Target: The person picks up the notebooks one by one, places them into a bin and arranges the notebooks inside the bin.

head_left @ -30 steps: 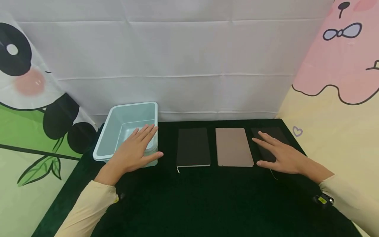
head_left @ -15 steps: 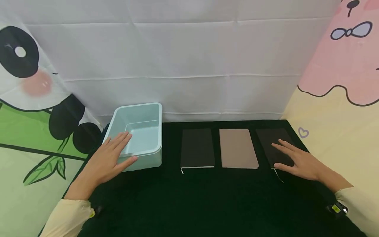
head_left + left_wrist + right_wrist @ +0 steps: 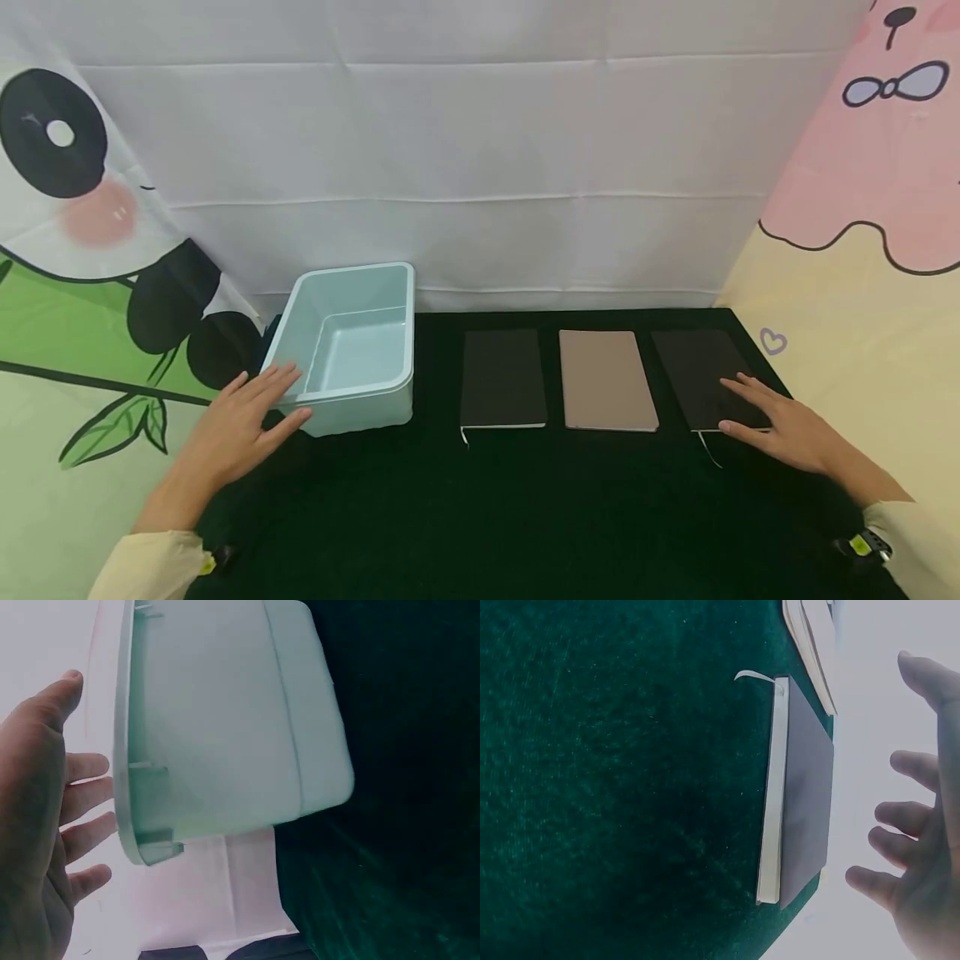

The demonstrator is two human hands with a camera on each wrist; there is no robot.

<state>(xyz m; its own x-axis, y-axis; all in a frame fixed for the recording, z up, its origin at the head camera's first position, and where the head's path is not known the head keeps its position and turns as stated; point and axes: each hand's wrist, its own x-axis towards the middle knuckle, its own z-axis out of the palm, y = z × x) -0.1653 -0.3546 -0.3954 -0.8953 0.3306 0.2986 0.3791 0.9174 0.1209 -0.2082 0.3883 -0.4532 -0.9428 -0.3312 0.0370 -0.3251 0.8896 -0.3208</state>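
Both your hands have drawn back: your left hand [image 3: 236,421], fingers relaxed, sits beside the pale blue bin [image 3: 347,350]; your right hand [image 3: 780,425], also released, seemingly touches the rightmost black notebook [image 3: 701,375] on the counter [image 3: 525,500].

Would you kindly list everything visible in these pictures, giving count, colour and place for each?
bin: one, pale blue, open-topped, left rear of the cloth.
black notebooks: two, one just right of the bin, one at the far right of the row.
tan notebook: one, between the black ones.
table cloth: one, dark green, covering the table.
backdrop: white sheet behind, cartoon panels at both sides.
left hand: open, at the bin's near left corner.
right hand: open, fingers over the far-right notebook's near edge.
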